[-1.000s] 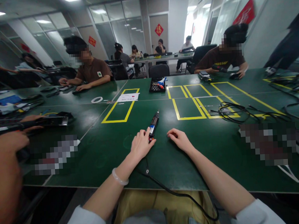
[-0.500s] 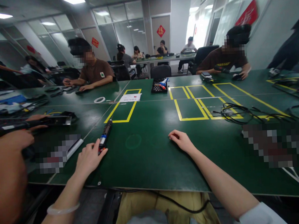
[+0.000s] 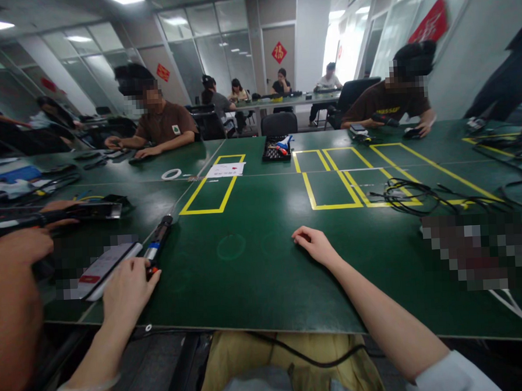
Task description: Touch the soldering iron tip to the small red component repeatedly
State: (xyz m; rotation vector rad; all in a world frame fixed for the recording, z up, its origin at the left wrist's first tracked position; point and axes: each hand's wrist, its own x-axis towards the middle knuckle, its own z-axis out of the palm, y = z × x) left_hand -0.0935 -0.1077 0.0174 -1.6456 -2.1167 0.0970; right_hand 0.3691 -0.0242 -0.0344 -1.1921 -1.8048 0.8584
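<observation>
My left hand (image 3: 129, 284) is closed around the rear end of a black cylindrical tool (image 3: 159, 240) with a blue-and-silver band and an orange part. The tool lies low over the green table (image 3: 249, 295), its tip pointing away from me, just right of a blurred-out device with a white edge (image 3: 116, 267). Resting on the table right of centre is my right hand (image 3: 314, 244), its fingers curled in, with nothing seen in them. Faint round marks show on the surface between my hands.
Yellow tape rectangles (image 3: 334, 207) mark the table. Beyond them stands a black tray (image 3: 277, 157) of tools. Black cables (image 3: 403, 194) lie at the right. Another person's hand (image 3: 31, 248) holds a dark tool at the left. Two people sit across the table.
My left hand has moved left and slightly towards me, carrying the black tool with it, nearer to the white-edged device. My right hand has stayed in place.
</observation>
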